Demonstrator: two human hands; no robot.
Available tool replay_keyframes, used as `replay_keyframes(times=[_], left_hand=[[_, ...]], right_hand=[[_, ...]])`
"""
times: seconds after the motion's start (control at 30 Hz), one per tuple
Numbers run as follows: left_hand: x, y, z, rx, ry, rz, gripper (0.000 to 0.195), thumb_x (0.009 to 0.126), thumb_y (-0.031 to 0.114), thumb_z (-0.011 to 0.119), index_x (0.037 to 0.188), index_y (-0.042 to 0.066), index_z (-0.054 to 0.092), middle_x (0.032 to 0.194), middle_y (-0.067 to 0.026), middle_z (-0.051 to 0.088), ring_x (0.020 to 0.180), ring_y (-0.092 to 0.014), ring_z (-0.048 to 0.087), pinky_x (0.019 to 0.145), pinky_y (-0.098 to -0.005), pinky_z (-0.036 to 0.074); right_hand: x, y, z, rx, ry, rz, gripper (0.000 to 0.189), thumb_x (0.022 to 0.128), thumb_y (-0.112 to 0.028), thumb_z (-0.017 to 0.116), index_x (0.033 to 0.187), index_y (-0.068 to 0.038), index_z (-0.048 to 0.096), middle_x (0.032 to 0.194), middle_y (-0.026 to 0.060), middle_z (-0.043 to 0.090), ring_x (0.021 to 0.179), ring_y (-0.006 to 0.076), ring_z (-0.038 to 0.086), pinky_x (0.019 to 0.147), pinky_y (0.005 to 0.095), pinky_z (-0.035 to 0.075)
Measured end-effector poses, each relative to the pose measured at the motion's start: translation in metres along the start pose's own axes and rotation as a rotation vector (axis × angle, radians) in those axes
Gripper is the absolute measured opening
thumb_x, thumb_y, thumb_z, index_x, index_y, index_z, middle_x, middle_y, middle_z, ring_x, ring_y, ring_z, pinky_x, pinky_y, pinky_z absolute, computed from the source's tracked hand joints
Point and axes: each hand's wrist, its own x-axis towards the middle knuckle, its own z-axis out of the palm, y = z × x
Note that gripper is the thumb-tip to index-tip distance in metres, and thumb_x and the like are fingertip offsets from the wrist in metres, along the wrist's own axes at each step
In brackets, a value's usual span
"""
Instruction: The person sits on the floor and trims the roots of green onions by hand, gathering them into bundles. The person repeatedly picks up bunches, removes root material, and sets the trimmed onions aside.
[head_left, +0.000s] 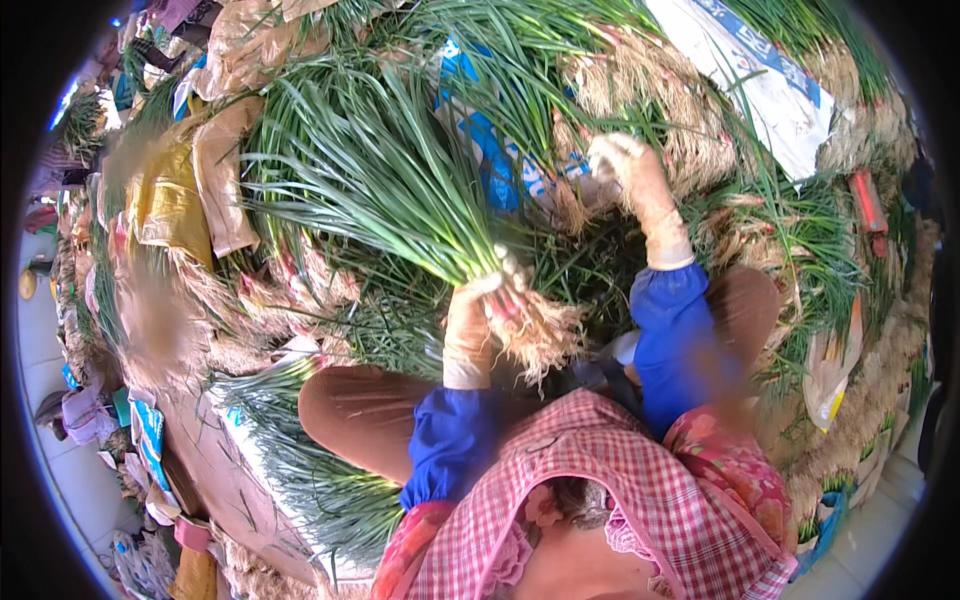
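My left hand (471, 311), in a pale glove, grips a bunch of green onions (427, 217) near its reddish stem bases. Its leaves fan out to the upper left and its pale roots hang to the lower right. My right hand (621, 159), also gloved, is raised at the upper right with its fingers curled, close to other rooted green onions (574, 206); whether it holds anything cannot be told. Between the hands lie loose green leaves (585, 262) and a blue and white printed plastic sack (491, 161).
More piles of rooted green onions (667, 105) surround me. A yellow sack (176, 199) lies to the left, a white and blue sack (780, 105) at the upper right. Onions with leaves outward lie on a white sheet (262, 465) at the lower left. A red-handled object (868, 201) is at the right.
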Motion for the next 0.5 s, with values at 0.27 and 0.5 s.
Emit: replay_keyframes(times=[0.27,0.5], left_hand=[[-0.004,0.001,-0.005,-0.169,-0.172,0.043,0.049,0.079,0.008,0.061,0.125,-0.002,0.047,0.101,-0.0111,0.061,0.087,-0.027,0.062,0.096,-0.0481,0.048],[-0.005,0.002,0.005,-0.078,0.078,-0.027,0.027,0.08,0.01,0.06,0.103,-0.005,0.06,0.069,-0.0119,0.061,0.061,-0.025,0.06,0.093,-0.0438,0.049]], right_hand=[[-0.002,-0.001,0.032,-0.92,-0.222,0.073,0.045,0.083,-0.057,0.057,0.094,-0.015,0.069,0.081,0.0106,0.068,0.071,0.0325,0.064,0.068,0.0417,0.05],[-0.001,-0.031,-0.027,0.015,-0.13,0.094,0.029,0.089,-0.02,0.068,0.111,-0.003,0.064,0.084,0.0027,0.065,0.068,0.0062,0.057,0.059,0.0206,0.045]])
